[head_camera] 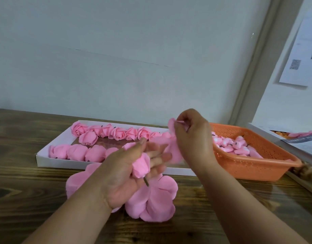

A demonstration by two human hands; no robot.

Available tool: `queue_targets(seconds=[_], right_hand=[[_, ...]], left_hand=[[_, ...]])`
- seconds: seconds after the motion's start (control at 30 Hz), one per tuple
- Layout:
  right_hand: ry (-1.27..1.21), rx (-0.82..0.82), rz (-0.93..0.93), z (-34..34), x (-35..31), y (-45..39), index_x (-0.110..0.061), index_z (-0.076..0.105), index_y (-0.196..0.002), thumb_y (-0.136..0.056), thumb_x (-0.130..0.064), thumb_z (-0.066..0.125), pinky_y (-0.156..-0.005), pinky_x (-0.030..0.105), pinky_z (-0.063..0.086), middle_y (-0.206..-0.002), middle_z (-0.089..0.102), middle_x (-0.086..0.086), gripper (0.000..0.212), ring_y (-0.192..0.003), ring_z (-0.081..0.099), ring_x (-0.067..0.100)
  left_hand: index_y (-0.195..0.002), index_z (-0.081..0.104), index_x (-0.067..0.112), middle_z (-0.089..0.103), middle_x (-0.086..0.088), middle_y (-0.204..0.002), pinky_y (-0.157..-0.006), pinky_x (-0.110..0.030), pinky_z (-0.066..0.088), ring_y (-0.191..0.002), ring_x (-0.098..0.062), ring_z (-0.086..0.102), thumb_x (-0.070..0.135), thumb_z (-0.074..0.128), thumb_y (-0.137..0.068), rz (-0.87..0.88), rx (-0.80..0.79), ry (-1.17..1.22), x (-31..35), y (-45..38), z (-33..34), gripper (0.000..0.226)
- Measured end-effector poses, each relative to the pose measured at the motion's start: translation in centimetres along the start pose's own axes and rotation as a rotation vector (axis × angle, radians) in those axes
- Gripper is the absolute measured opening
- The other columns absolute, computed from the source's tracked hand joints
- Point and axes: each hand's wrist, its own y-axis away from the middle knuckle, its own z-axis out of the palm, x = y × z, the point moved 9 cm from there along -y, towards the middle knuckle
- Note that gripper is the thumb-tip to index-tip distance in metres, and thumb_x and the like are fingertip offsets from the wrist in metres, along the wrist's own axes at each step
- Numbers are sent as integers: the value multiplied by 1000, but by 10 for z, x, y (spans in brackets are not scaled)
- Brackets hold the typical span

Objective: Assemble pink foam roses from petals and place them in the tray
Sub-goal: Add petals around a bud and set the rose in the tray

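Head view, left hand (127,175) hiding petal pile (158,199), tray (46,155) partly covered

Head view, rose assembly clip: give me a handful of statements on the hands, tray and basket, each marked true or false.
1. The left hand holds a rosebud with a short stem. True.
2. The right hand is empty. False: it pinches a petal sheet that hangs from its fingers.
3. The white tray already holds finished roses. True.
4. The orange basket sits to the left of the tray. False: it stands to the tray's right and holds pink buds.
5. Loose petal sheets lie on the wooden table below the hands. True.
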Motion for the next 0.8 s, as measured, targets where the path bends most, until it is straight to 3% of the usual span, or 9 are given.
queue_targets(seconds=[0.13, 0.23, 0.3, 0.37, 0.43, 0.53, 0.6, 0.73, 0.8], right_hand=[[180, -3, -49, 8, 2, 7, -14, 48, -76, -86, -2, 49, -56, 39, 43, -66, 60, 9, 16, -64, 54, 31], [236, -29, -35, 13, 2, 8, -15, 47, -76, -86, -1, 49, -55, 36, 43, -68, 61, 10, 17, -64, 53, 30], [152, -51, 76, 13, 11, 4, -15, 51, -75, -86, -2, 50, -52, 26, 42, -65, 57, 0, 16, -61, 52, 17], [25, -48, 186, 11, 19, -2, -15, 54, -72, -83, -2, 53, -44, 11, 35, -63, 53, -8, 18, -57, 48, 3], [-49, -34, 244, 9, 25, -6, -17, 55, -68, -81, -2, 56, -42, 10, 32, -63, 54, -7, 20, -57, 48, 4], [-100, -29, 273, 10, 26, -6, -18, 54, -66, -80, -1, 56, -47, 19, 33, -64, 56, -3, 22, -57, 49, 9], [-137, -46, 309, 15, 28, -3, -17, 54, -65, -80, -1, 56, -50, 19, 34, -63, 56, -2, 22, -55, 48, 11], [-411, -48, 489, 27, 40, 4, -14, 54, -61, -78, 3, 61, -59, 31, 42, -59, 53, 4, 25, -56, 48, 20], [-338, -37, 465, 26, 39, 5, -15, 54, -62, -79, 1, 59, -59, 31, 44, -59, 55, 3, 24, -57, 49, 20]], left_hand=[[-67, 75, 15, 71, -11, -113, -97, -47, 45, -116, -24, 62, 33, 56, -78, 7, -7, -62, -2, -2, -4, 28], [-68, 76, 18, 73, 3, -76, -106, -48, 38, -122, -20, 56, 40, 56, -76, 92, 76, -258, 4, -2, -12, 31], [-70, 77, 18, 58, 5, -52, -107, -45, 37, -110, -21, 62, 43, 54, -75, 135, 142, -348, 8, 0, -15, 35], [-65, 76, 17, 50, 3, -43, -96, -38, 43, -77, -11, 66, 41, 51, -81, 127, 164, -356, 6, 0, -15, 38], [-60, 75, 11, 57, 1, -45, -91, -35, 47, -69, -12, 65, 34, 51, -86, 106, 184, -341, 2, -1, -17, 42], [-86, 69, -9, 57, -1, -46, -99, -47, 46, -58, -10, 62, 26, 52, -91, 56, 201, -242, -6, -1, -19, 40], [-78, 75, 3, 57, 5, -45, -102, -50, 44, -45, -2, 55, 25, 50, -93, 53, 203, -230, -8, -1, -19, 37], [-67, 78, 16, 70, 1, -68, -101, -51, 45, -66, -5, 64, 28, 54, -86, 60, 169, -171, -6, 0, -13, 32], [-69, 77, 14, 68, -2, -66, -99, -48, 47, -68, -8, 66, 30, 57, -76, 55, 99, -114, -7, 0, -5, 27]])
